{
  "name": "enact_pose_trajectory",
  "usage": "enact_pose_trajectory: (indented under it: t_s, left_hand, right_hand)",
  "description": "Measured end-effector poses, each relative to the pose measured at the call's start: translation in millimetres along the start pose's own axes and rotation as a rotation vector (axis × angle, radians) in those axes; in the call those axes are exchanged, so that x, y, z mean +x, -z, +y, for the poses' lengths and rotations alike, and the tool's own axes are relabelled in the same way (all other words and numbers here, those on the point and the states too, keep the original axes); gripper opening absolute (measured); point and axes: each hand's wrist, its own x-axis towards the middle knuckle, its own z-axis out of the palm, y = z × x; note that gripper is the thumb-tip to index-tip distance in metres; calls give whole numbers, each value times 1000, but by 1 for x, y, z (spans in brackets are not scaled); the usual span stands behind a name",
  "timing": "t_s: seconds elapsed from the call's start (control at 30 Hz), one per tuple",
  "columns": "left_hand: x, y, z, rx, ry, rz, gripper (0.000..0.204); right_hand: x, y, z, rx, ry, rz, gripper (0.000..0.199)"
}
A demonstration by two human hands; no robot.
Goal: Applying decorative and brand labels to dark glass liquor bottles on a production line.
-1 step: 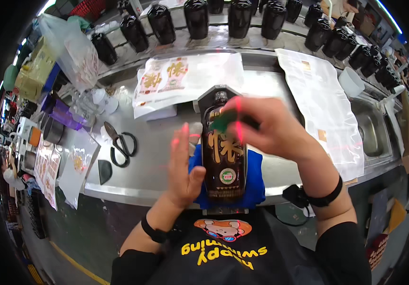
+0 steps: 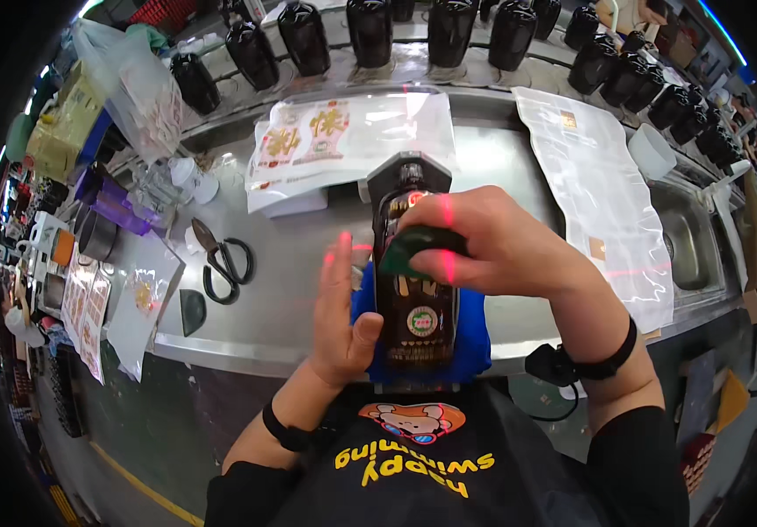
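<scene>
A dark glossy bottle (image 2: 422, 347) with gold lettering and a round green-and-white emblem lies on its back, neck away from me, in a dark holder (image 2: 435, 164) over a blue cloth (image 2: 475, 342). My right hand (image 2: 492, 241) pinches a dark green scraper (image 2: 409, 249) against the bottle's front, hiding much of the large gold character. Along the bottle's left side rests my left hand (image 2: 340, 307), fingers stretched out and holding nothing. Red light lines fall across both hands.
Black-handled scissors (image 2: 223, 263) and another dark green scraper (image 2: 192, 313) lie left on the metal table. Beyond the holder are printed gold transfer sheets (image 2: 317, 145); a white translucent sheet (image 2: 594, 202) lies right, near a sink (image 2: 690, 246). Several black bottles (image 2: 369, 35) stand behind.
My right hand has moved the scraper slightly toward me on the bottle, from the upper part onto the large gold character. My left hand stays in about the same place.
</scene>
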Motion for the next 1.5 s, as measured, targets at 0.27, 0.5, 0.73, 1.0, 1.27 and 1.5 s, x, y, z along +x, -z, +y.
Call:
enact_pose_trajectory:
  t_s: [0.27,0.5,0.73,1.0,1.27,1.5]
  left_hand:
    - [-35,-1,3,-97,85,22,80]
    - [-52,4,11,87,-219,11,79]
    - [-44,-9,15,-96,-120,-4,80]
    - [-29,-14,25,-504,260,-110,79]
    - [-30,-14,25,-563,304,-124,76]
    - [-33,-3,50,-61,-90,-53,64]
  right_hand:
    - [-29,-14,-70,-157,323,-316,19]
    - [-75,-37,-46,-276,408,209,33]
    - [-116,-52,-47,-50,131,249,36]
    - [-129,-64,-33,439,-193,548,17]
    - [-122,-81,-31,622,-340,568,17]
    - [-112,-81,-56,444,-249,593,22]
